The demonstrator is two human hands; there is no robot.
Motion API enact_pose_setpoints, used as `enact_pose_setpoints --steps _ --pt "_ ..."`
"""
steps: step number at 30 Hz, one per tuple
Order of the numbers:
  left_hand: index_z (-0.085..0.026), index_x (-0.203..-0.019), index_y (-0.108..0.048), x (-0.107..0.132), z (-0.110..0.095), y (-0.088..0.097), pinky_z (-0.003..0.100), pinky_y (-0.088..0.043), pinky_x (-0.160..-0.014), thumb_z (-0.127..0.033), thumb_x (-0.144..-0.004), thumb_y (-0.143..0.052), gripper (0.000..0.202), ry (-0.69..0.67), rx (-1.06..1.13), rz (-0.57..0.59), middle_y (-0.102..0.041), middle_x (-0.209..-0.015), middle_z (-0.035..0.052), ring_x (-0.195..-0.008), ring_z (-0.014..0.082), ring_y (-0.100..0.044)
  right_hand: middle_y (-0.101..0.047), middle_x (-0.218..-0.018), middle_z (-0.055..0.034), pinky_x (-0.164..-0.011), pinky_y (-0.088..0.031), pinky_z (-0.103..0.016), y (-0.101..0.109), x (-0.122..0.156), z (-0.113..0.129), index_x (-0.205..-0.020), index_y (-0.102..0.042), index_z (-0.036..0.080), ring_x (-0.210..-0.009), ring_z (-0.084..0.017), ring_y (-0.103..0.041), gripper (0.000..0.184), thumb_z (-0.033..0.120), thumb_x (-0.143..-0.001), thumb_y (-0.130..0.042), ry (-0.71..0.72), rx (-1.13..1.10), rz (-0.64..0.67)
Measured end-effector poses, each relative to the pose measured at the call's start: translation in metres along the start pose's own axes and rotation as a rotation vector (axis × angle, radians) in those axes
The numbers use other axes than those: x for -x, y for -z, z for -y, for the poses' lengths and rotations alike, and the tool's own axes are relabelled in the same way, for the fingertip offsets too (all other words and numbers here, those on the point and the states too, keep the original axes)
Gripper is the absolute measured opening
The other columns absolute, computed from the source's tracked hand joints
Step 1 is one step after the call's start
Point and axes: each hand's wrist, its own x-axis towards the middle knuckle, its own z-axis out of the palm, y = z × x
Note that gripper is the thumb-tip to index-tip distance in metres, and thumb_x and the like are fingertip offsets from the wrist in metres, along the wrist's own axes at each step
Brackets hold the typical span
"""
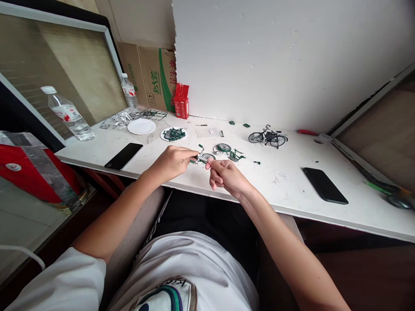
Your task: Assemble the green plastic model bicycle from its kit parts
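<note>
Pinched in the fingers of my left hand point(173, 163) is a small model bicycle front part point(200, 156), with handlebars and a spoked wheel. My right hand point(225, 173) closes its thumb and forefinger at the wheel's right edge; its other fingers curl loosely below. Just behind my hands lie another model bicycle wheel point(223, 147) and a green model bicycle frame point(235, 155). A finished-looking black model bicycle point(268, 136) stands farther back to the right. Whether my right fingertips also hold a tiny part cannot be seen.
Left of my hands are a black phone point(124, 156), a white plate point(141, 126), a dish of green parts point(174, 134) and water bottles point(71, 114). A red box point(181, 101) stands by the wall. Another phone point(325, 185) lies right, near the table's front edge point(287, 211).
</note>
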Motion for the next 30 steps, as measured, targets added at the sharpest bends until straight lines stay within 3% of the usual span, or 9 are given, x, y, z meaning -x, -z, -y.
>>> enact_pose_setpoints --steps 4,7,12,16,20,25,30 --pt "-0.022 -0.1 -0.083 0.0 -0.001 0.001 0.03 -0.059 -0.078 -0.005 -0.087 -0.057 0.033 0.008 0.031 0.021 -0.083 -0.09 0.0064 -0.081 0.0212 -0.079 -0.038 -0.044 0.0115 -0.052 -0.04 -0.024 0.005 -0.003 -0.003 -0.089 -0.063 0.019 -0.042 -0.011 -0.05 0.049 0.067 -0.09 -0.073 -0.051 -0.065 0.017" --pt "-0.023 -0.098 -0.083 -0.001 0.0 0.005 0.031 -0.059 -0.082 -0.006 -0.086 -0.061 0.03 0.051 0.074 0.047 -0.084 -0.093 0.0062 -0.085 0.0223 -0.079 -0.042 -0.045 0.0096 -0.05 -0.038 -0.024 0.01 -0.004 -0.003 -0.09 -0.063 0.019 -0.043 -0.013 -0.053 0.048 0.067 -0.093 -0.068 -0.049 0.028 0.047" --pt "-0.02 -0.098 -0.084 -0.005 0.006 0.013 0.036 -0.062 -0.091 -0.026 -0.086 -0.08 0.014 0.261 0.227 0.044 -0.084 -0.1 0.0088 -0.093 0.0267 -0.08 -0.051 -0.053 0.0056 -0.047 -0.031 -0.023 0.023 -0.002 0.007 -0.093 -0.064 0.019 -0.049 -0.013 -0.058 0.052 0.071 -0.095 -0.062 -0.041 0.175 0.046" --pt "-0.016 -0.095 -0.081 -0.009 0.006 0.012 0.041 -0.064 -0.093 -0.044 -0.074 -0.094 0.038 0.454 0.435 -0.064 -0.083 -0.103 0.0121 -0.099 0.0312 -0.079 -0.05 -0.061 0.0044 -0.05 -0.035 -0.024 0.031 0.0 0.016 -0.094 -0.063 0.02 -0.057 -0.014 -0.058 0.048 0.069 -0.096 -0.061 0.017 0.1 -0.042" --pt "-0.013 -0.102 -0.077 -0.012 0.002 0.009 0.04 -0.066 -0.078 -0.053 -0.073 -0.094 0.052 0.592 0.669 -0.074 -0.082 -0.1 0.0146 -0.088 0.0302 -0.08 -0.052 -0.072 0.0009 -0.053 -0.04 -0.024 0.037 -0.003 0.017 -0.091 -0.064 0.021 -0.068 -0.015 -0.059 0.036 0.055 -0.098 -0.058 0.074 0.088 -0.166" --pt "-0.012 -0.111 -0.074 -0.013 -0.002 0.009 0.035 -0.063 -0.07 -0.054 -0.076 -0.092 0.057 0.665 0.872 -0.031 -0.082 -0.093 0.0144 -0.079 0.0264 -0.08 -0.07 -0.101 -0.0098 -0.057 -0.05 -0.026 0.058 -0.016 0.002 -0.091 -0.074 0.019 -0.085 -0.02 -0.061 0.039 0.052 -0.098 -0.054 0.16 0.454 -0.311" --pt "-0.012 -0.122 -0.072 -0.014 -0.002 0.006 0.032 -0.063 -0.075 -0.04 -0.07 -0.099 0.065 0.71 0.947 -0.049 -0.082 -0.107 0.0161 -0.092 0.0262 -0.08 -0.079 -0.1 -0.0086 -0.073 -0.056 -0.034 0.083 -0.029 -0.02 -0.094 -0.081 0.019 -0.089 -0.024 -0.069 0.036 0.048 -0.098 -0.06 0.21 0.766 -0.25"
